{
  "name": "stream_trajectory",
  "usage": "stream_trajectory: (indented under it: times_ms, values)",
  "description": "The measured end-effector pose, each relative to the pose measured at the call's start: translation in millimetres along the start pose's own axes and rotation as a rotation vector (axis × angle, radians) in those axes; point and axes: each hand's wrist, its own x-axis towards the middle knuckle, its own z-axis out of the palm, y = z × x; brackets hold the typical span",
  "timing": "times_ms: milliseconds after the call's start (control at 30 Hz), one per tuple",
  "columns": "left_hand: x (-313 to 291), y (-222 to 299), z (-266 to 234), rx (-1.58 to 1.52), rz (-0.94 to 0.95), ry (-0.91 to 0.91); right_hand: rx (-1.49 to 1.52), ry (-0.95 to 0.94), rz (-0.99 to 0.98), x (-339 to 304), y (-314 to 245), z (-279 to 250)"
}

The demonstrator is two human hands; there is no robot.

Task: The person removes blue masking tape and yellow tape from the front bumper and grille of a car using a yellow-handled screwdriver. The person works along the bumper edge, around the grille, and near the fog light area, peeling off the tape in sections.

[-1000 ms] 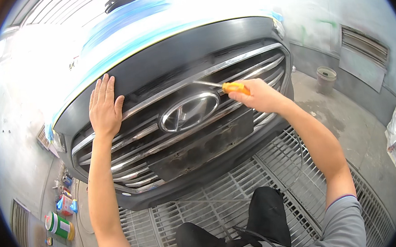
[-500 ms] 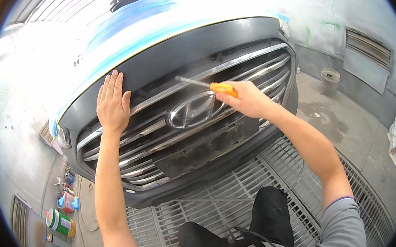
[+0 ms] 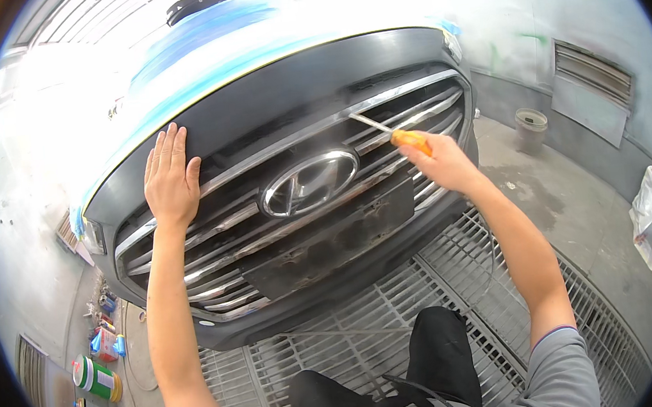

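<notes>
Up-left of your right fingers [image 3: 426, 164], clenching the screwdriver [image 3: 411, 142], its shaft [image 3: 372, 123] slants toward chrome trim [image 3: 289, 142] (left fingers [image 3: 167, 154] flat, together).

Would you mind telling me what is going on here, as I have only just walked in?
Someone is working bare-handed at the front of a car. The left hand lies flat, fingers spread up over the dark panel above the grille. The right hand grips an orange-handled screwdriver, its tip at the top chrome strip; whether it touches, I cannot tell. The oval emblem is in place.
</notes>
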Motion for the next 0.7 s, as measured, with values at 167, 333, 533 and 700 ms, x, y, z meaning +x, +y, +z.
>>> stream_trajectory:
  times_ms: [167, 333, 533, 700]
  values:
    - [-0.6, -1.5, -0.3, 0.0, 0.003, 0.008, 0.055, 0.142, 0.03, 10.5, 22.2, -10.4]
    - [-0.1, -1.6, -0.5, 0.001, 0.004, 0.005, 0.092, 0.149, -0.091, 16.6, 12.9, 10.4]
    - [0.5, -1.5, -0.2, 0.01, 0.01, 0.004, 0.104, 0.122, -0.084, 13.3, 9.7, 18.1]
    - [-1.2, -2.6, 0.2, 0.01, 0.008, 0.011, 0.128, 0.123, 0.005, 10.1, -2.1, 15.6]
